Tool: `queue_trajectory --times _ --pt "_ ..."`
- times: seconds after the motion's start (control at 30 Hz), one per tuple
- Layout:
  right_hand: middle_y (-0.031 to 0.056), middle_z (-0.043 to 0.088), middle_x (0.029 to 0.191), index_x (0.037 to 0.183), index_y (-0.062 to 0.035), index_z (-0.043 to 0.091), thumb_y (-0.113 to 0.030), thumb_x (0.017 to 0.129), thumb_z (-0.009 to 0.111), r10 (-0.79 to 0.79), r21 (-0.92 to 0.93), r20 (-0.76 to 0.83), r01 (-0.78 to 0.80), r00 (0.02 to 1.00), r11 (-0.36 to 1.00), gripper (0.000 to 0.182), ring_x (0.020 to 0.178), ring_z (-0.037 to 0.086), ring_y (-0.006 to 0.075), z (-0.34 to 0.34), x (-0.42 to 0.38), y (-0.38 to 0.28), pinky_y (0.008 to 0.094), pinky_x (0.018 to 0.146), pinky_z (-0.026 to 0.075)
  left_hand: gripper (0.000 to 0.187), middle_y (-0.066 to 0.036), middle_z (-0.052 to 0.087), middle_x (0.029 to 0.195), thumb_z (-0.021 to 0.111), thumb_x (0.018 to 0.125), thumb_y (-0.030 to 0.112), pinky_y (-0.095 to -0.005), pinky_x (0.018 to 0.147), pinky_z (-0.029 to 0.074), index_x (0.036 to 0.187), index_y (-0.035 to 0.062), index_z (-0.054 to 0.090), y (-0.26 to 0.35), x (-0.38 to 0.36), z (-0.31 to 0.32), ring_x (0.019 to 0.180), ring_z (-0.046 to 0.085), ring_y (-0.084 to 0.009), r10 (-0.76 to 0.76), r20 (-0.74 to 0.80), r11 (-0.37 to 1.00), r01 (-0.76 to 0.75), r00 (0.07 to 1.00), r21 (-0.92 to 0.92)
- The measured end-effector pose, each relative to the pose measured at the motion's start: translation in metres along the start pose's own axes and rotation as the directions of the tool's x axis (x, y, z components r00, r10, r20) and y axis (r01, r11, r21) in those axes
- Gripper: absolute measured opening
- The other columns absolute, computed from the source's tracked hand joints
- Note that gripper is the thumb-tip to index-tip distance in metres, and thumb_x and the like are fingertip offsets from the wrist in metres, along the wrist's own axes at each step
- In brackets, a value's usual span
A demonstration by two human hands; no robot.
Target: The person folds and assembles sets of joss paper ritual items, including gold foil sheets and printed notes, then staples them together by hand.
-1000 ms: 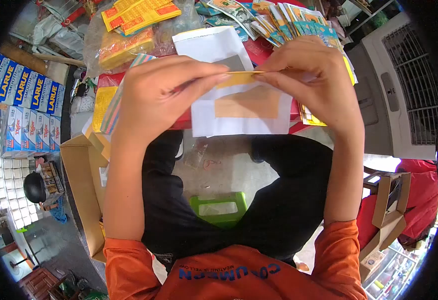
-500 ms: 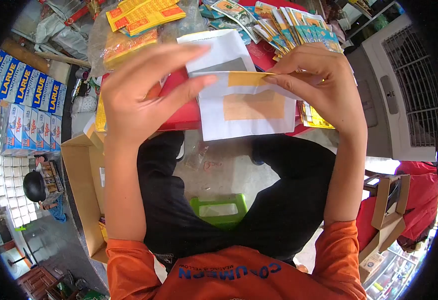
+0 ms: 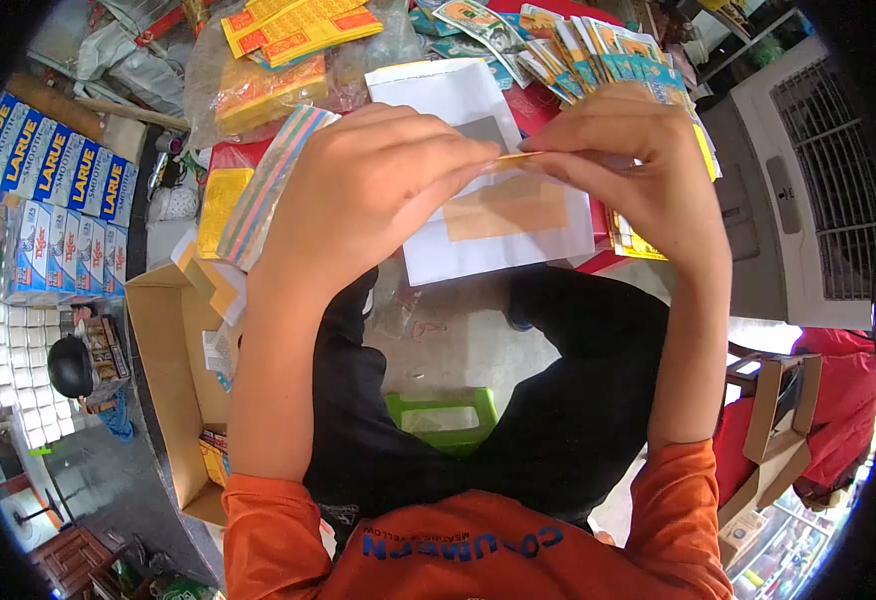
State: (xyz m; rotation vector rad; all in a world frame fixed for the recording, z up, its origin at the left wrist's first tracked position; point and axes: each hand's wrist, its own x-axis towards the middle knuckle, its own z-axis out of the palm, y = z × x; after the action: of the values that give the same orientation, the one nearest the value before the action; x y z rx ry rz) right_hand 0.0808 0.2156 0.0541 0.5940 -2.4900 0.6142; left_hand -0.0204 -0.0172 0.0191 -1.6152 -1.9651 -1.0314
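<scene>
Just above the pile of white sheets with orange rectangles (image 3: 433, 255), my left hand (image 3: 373, 180) and my right hand (image 3: 633, 155) meet over a thin piece of paper (image 3: 514, 159). Only its yellow-orange edge shows, nearly edge-on, and both hands pinch it between thumb and fingers. The pile lies on the red surface, with a grey patch on its upper part partly behind my fingers. Left of my left wrist is a striped strip (image 3: 276, 185) in pastel colours. Fanned printed notes (image 3: 608, 60) lie beyond my right hand.
Yellow printed packets (image 3: 303, 30) and a plastic-wrapped yellow bundle (image 3: 273, 90) lie at the upper left. An open cardboard box (image 3: 173, 370) stands left of my legs, with a similar white-and-orange sheet (image 3: 220, 295) at its top. A green stool (image 3: 448, 440) sits between my legs.
My left hand has moved right and closed on the paper's left end. The paper in my right hand has gone from broadside to nearly edge-on.
</scene>
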Motion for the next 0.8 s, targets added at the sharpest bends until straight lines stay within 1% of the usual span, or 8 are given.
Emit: queue_trajectory --times 0.27,0.37,0.43,0.5,0.57,0.6,0.7,0.8 --pt "0.0112 0.077 0.09 0.093 -0.0021 0.08 -0.011 0.085 0.077 0.214 0.015 0.034 -0.215 0.976 0.977 0.013 0.084 0.072 0.022 -0.03 -0.024 0.012 0.0331 0.083 0.053 0.017 -0.01 0.076 0.089 0.078 0.083 0.001 -0.0285 0.068 0.053 0.099 0.0019 0.079 0.002 -0.012 -0.012 0.077 0.071 -0.0179 -0.141 0.031 0.986 0.143 0.99 -0.083" --pt "0.0112 0.078 0.097 0.097 -0.0034 0.081 -0.011 0.087 0.076 0.281 -0.025 0.014 -0.28 0.96 0.96 0.013 0.091 0.072 0.0201 -0.038 -0.028 0.016 0.0326 0.087 0.052 0.012 -0.008 0.077 0.092 0.076 0.086 0.001 -0.0267 0.07 0.054 0.098 0.0003 0.079 0.005 -0.01 -0.015 0.08 0.07 -0.0121 -0.298 0.049 0.938 0.302 0.953 -0.173" --pt "0.0103 0.078 0.102 0.098 -0.0043 0.082 -0.013 0.089 0.074 0.334 0.037 -0.123 -0.332 0.935 0.943 0.014 0.097 0.072 0.0172 -0.037 -0.029 0.023 0.0322 0.091 0.052 0.01 -0.005 0.077 0.096 0.075 0.09 0.004 -0.0247 0.074 0.055 0.098 -0.0002 0.078 0.004 -0.008 -0.016 0.085 0.069 -0.0093 -0.45 -0.076 0.859 0.408 0.89 -0.308" --pt "0.0075 0.077 0.109 0.11 -0.0073 0.08 -0.015 0.094 0.072 0.358 0.095 -0.143 -0.347 0.923 0.933 0.02 0.103 0.07 0.0153 -0.029 -0.031 0.031 0.0309 0.096 0.05 0.014 -0.003 0.077 0.092 0.077 0.092 0.011 -0.0205 0.068 0.053 0.101 0.0009 0.078 -0.005 -0.009 -0.015 0.079 0.068 -0.0054 -0.473 -0.151 0.829 0.38 0.868 -0.41" --pt "0.0081 0.075 0.118 0.123 -0.0057 0.074 -0.02 0.098 0.069 0.479 0.494 -0.28 -0.303 0.832 0.815 0.029 0.109 0.068 0.0155 -0.013 -0.025 0.032 0.0297 0.099 0.048 0.018 -0.005 0.076 0.098 0.076 0.093 0.01 -0.0201 0.074 0.052 0.106 -0.0026 0.074 -0.006 -0.006 -0.018 0.083 0.068 -0.0064 -0.611 -0.251 0.715 0.388 0.751 -0.582" --pt "0.0073 0.071 0.125 0.133 -0.011 0.069 -0.031 0.105 0.057 0.497 0.379 -0.344 -0.367 0.796 0.849 0.036 0.111 0.067 0.0166 -0.007 -0.025 0.035 0.0325 0.101 0.05 0.023 -0.008 0.076 0.101 0.074 0.095 0.011 -0.02 0.079 0.051 0.112 -0.0039 0.069 -0.01 -0.006 -0.017 0.087 0.068 -0.007 -0.602 -0.295 0.719 0.343 0.742 -0.604" --pt "0.0093 0.065 0.135 0.141 -0.0041 0.057 -0.03 0.107 0.053 0.696 0.813 -0.215 -0.269 0.685 0.516 0.044 0.12 0.061 0.0186 0.007 -0.022 0.033 0.0352 0.11 0.043 0.025 -0.009 0.075 0.101 0.073 0.097 0.014 -0.0209 0.085 0.049 0.115 -0.0019 0.067 -0.014 -0.005 -0.018 0.091 0.067 -0.0075 -0.659 -0.315 0.646 0.299 0.683 -0.703" --pt "0.0105 0.063 0.135 0.141 -0.0031 0.054 -0.032 0.109 0.046 0.731 0.955 -0.047 -0.184 0.68 0.232 0.044 0.118 0.06 0.0193 0.01 -0.013 0.027 0.0351 0.106 0.043 0.024 -0.006 0.071 0.113 0.066 0.102 0.018 -0.0237 0.09 0.049 0.119 0.0019 0.064 -0.01 0.0 -0.017 0.1 0.066 -0.0096 -0.719 -0.299 0.559 0.267 0.627 -0.785"
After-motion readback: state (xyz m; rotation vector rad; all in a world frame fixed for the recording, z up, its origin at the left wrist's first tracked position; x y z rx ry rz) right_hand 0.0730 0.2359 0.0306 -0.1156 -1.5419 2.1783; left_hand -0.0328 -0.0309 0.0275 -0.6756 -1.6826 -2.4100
